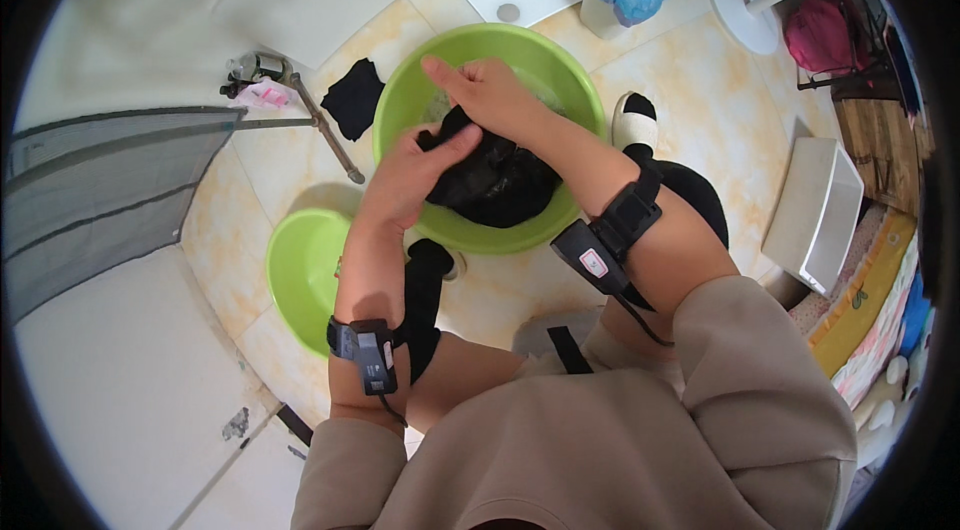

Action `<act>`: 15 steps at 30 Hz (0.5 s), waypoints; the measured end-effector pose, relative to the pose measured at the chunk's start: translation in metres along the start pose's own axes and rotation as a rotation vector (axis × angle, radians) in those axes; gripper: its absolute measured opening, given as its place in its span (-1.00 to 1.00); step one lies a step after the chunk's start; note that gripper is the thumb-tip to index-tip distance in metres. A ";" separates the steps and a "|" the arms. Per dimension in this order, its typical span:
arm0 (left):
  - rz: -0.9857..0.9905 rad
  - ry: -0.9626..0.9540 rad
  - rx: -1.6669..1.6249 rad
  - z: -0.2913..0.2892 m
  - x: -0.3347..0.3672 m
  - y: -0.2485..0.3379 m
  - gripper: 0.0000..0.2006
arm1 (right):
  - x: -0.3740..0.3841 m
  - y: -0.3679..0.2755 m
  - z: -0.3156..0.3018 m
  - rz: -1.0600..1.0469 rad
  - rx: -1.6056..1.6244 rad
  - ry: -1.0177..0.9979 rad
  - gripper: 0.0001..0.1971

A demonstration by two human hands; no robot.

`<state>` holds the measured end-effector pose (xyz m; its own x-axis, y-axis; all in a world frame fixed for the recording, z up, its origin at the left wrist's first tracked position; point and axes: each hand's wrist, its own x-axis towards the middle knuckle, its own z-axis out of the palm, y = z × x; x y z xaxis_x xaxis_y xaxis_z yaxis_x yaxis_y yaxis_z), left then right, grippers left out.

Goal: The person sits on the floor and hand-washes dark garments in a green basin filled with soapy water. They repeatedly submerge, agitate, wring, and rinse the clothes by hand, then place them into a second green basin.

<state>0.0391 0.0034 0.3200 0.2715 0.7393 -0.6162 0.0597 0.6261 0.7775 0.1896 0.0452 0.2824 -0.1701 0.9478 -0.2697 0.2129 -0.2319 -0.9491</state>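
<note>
furthest left, a smaller green basin (303,270) stands on the tiled floor (235,220), partly hidden behind my left forearm (368,275). next along, a flat dark cloth (353,100) lies on the floor, just off the left edge of the large green basin (572,80). my left hand (412,172) reaches over that basin's left edge, gripping a bunched black cloth (495,185), thumb laid across it. the cloth sits within the large basin, its bulk toward the near edge, and looks wet. my right hand (490,95) is curled at the cloth's upper end, thumb sticking out; its fingertips are hidden, so i can't tell whether it grips. i judge the step in hand to be working the wet cloth between both hands. the next move, i think, calls for a firm left hold, the right hand pressing in, and the cloth staying inside the basin's edges.
</note>
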 end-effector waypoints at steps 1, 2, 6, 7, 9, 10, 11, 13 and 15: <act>0.014 0.015 0.017 0.000 -0.002 0.000 -0.60 | 0.000 0.000 0.000 0.001 0.039 -0.047 -0.29; 0.057 0.051 -0.023 0.000 -0.003 0.001 -0.63 | 0.001 0.001 0.000 -0.020 0.087 -0.051 -0.28; 0.222 0.209 -0.230 -0.003 -0.003 0.009 -0.66 | 0.001 0.011 0.005 0.073 0.199 -0.025 -0.25; 0.250 0.207 -0.329 -0.006 -0.001 0.012 -0.64 | 0.001 0.013 0.006 0.085 0.126 -0.010 -0.25; 0.327 0.143 -0.454 -0.013 0.001 0.016 -0.56 | 0.001 0.015 0.007 0.079 0.015 0.050 -0.24; 0.340 0.162 -0.491 -0.016 0.002 0.016 -0.55 | 0.000 0.015 0.007 0.071 0.057 -0.002 -0.28; 0.348 0.163 -0.521 -0.019 0.003 0.016 -0.53 | -0.001 0.013 0.007 0.061 0.099 -0.053 -0.31; 0.320 0.252 -0.559 -0.022 0.005 0.012 -0.53 | -0.005 0.009 0.009 -0.024 0.178 -0.067 -0.39; 0.273 0.330 -0.574 -0.020 0.010 0.005 -0.56 | -0.012 0.003 0.014 -0.106 0.233 -0.021 -0.48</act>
<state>0.0232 0.0192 0.3152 -0.1052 0.8677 -0.4858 -0.5083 0.3729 0.7762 0.1786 0.0297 0.2809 -0.2000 0.9653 -0.1679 -0.0343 -0.1782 -0.9834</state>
